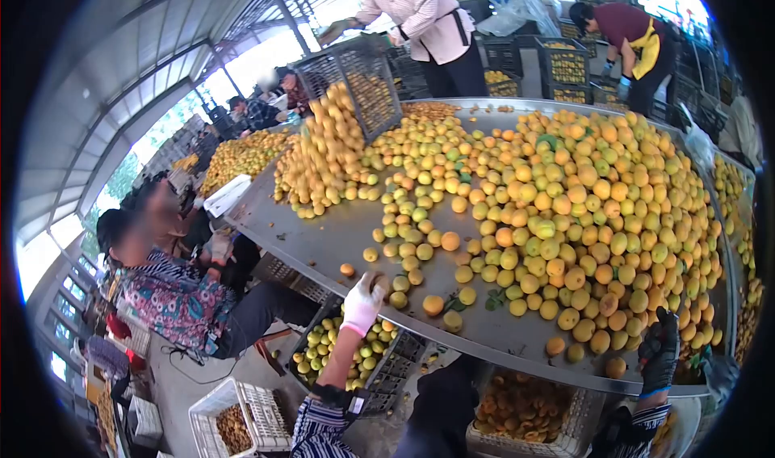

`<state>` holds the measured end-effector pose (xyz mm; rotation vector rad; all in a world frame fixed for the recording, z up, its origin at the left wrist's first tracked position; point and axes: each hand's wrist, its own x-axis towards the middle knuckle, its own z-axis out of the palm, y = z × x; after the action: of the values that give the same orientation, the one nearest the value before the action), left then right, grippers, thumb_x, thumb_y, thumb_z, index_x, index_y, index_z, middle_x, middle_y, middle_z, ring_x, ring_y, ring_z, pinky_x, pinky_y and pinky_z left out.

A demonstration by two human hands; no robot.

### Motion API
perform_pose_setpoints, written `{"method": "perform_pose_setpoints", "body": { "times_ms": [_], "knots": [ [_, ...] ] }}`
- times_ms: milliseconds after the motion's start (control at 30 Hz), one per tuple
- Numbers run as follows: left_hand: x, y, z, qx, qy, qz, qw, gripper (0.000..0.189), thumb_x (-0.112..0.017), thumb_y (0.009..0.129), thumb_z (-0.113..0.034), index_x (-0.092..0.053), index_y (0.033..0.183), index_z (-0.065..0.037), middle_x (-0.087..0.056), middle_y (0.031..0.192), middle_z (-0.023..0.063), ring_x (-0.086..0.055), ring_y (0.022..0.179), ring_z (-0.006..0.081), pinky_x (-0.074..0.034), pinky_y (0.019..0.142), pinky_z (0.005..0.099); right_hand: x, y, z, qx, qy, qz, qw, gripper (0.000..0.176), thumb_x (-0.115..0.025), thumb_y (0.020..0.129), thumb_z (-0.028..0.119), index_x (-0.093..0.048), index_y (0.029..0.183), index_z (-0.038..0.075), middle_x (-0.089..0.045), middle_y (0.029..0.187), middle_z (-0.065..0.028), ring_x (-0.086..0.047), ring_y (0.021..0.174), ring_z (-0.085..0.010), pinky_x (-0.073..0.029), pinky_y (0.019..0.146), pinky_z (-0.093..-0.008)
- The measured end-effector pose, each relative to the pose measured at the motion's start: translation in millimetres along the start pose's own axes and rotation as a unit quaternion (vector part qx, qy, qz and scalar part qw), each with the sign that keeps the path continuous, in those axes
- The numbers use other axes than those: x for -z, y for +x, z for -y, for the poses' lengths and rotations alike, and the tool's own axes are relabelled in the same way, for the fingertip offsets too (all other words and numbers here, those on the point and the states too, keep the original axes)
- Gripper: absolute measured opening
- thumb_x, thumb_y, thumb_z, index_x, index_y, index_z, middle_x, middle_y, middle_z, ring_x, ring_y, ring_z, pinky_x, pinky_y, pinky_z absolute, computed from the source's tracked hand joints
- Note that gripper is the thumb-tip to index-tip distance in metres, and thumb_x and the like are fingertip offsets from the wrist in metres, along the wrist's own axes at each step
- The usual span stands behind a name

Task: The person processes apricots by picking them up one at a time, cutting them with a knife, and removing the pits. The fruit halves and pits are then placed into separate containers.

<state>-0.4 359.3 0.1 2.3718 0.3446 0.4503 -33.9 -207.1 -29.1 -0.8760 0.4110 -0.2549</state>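
Note:
My left hand [363, 303], in a white glove with a pink cuff, is at the near edge of the metal sorting table [303, 252]. Its fingers close around a brownish apricot [382, 283], partly hidden by the glove. My right hand [659, 351] wears a dark glove and rests by the table's near right edge, fingers stretched toward the heap of apricots [597, 216]. I see nothing in it. Loose apricots lie between the hands, one orange apricot [433, 304] among them. Below my left hand stands a black crate [393, 385] of greenish apricots.
Across the table, a person in a striped shirt [420, 14] tips a dark crate [367, 86], and apricots pour out. A person in a floral top [173, 300] sits at left. White crates [270, 413] stand below. Another person [634, 42] bends over stacked crates behind.

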Motion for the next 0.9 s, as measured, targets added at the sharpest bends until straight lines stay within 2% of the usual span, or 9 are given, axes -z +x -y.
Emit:
{"method": "perform_pose_setpoints", "body": {
  "times_ms": [100,167,233,367,500,533,633,700,900],
  "knots": [
    [22.7,-33.8,57.6,0.027,0.055,-0.017,0.998,0.036,-0.054,0.084,-0.037,-0.06,0.105,-0.008,-0.065,0.088,0.0179,-0.062,0.085,0.0361,-0.048,0.075,0.0399,5.7,4.7,-5.9,-0.007,0.002,0.016,1.0,0.035,-0.054,0.09,0.036,-0.058,0.112,0.009,-0.04,0.056,0.0086,-0.029,0.036,-0.0031,-0.021,0.031,-0.0202],
    [26.9,-59.9,97.6,0.011,0.151,-0.068,0.986,0.027,-0.054,0.085,-0.031,-0.062,0.1,-0.009,-0.065,0.08,0.0159,-0.064,0.077,0.032,-0.049,0.068,0.0382,2.0,3.2,-8.1,-0.013,0.009,0.033,0.999,0.034,-0.055,0.09,0.035,-0.058,0.111,0.008,-0.042,0.057,0.0084,-0.03,0.036,-0.0033,-0.022,0.031,-0.0203],
    [27.6,-83.3,134.6,0.141,0.181,-0.025,0.973,0.037,-0.053,0.082,-0.038,-0.061,0.106,-0.01,-0.065,0.086,0.0186,-0.063,0.08,0.0362,-0.049,0.072,0.0422,-5.1,-3.0,-6.4,-0.031,0.006,0.017,0.999,0.034,-0.057,0.088,0.035,-0.058,0.11,0.008,-0.043,0.057,0.008,-0.032,0.036,-0.0036,-0.024,0.031,-0.0203],
    [12.4,-122.4,194.2,0.214,0.155,-0.054,0.963,0.045,-0.055,0.08,-0.041,-0.059,0.109,-0.007,-0.064,0.088,0.0228,-0.062,0.086,0.0378,-0.048,0.078,0.0446,15.3,13.1,-16.3,-0.026,0.015,0.025,0.999,0.034,-0.058,0.088,0.034,-0.058,0.11,0.008,-0.045,0.058,0.0075,-0.034,0.038,-0.004,-0.024,0.031,-0.021],
    [-9.3,-137.2,227.2,0.328,0.221,-0.025,0.918,0.053,-0.057,0.078,-0.04,-0.053,0.12,-0.008,-0.057,0.11,0.0231,-0.06,0.096,0.0364,-0.049,0.081,0.0436,25.8,11.7,-11.4,-0.029,0.011,0.061,0.998,0.035,-0.056,0.09,0.032,-0.054,0.112,0.005,-0.049,0.063,0.005,-0.035,0.037,-0.0046,-0.027,0.031,-0.0211],
    [-31.5,-134.2,292.4,0.251,0.299,0.03,0.92,0.053,-0.056,0.078,-0.04,-0.051,0.12,-0.008,-0.05,0.12,0.0224,-0.058,0.101,0.0363,-0.049,0.082,0.0432,26.9,10.8,-10.3,-0.022,0.016,0.045,0.999,0.035,-0.056,0.09,0.032,-0.055,0.112,0.005,-0.049,0.062,0.0052,-0.035,0.037,-0.0045,-0.027,0.031,-0.0208],
    [-6.0,-127.1,175.5,0.303,0.229,0.016,0.925,0.051,-0.057,0.078,-0.04,-0.052,0.117,-0.008,-0.052,0.118,0.0224,-0.058,0.102,0.0359,-0.049,0.081,0.0431,33.3,3.7,-4.2,-0.012,0.019,0.033,0.999,0.035,-0.056,0.09,0.033,-0.056,0.111,0.006,-0.048,0.062,0.0057,-0.034,0.037,-0.0041,-0.026,0.032,-0.0201],
    [-7.7,-120.1,166.6,0.259,0.25,0.018,0.933,0.046,-0.056,0.078,-0.038,-0.055,0.113,-0.008,-0.054,0.114,0.0209,-0.058,0.098,0.0362,-0.05,0.079,0.0433,36.7,2.1,-1.4,-0.007,0.019,0.04,0.999,0.035,-0.055,0.09,0.034,-0.056,0.111,0.006,-0.048,0.062,0.0059,-0.034,0.037,-0.0038,-0.025,0.032,-0.0198],
    [14.3,-72.9,66.1,0.006,0.301,-0.113,0.947,0.025,-0.057,0.08,-0.027,-0.063,0.095,-0.008,-0.06,0.092,0.0145,-0.06,0.082,0.0328,-0.048,0.073,0.0434,42.3,1.2,6.3,0.0,0.022,0.012,1.0,0.038,-0.056,0.09,0.035,-0.056,0.113,0.006,-0.049,0.062,0.0062,-0.035,0.037,-0.0029,-0.025,0.032,-0.0191]
  ]
}}
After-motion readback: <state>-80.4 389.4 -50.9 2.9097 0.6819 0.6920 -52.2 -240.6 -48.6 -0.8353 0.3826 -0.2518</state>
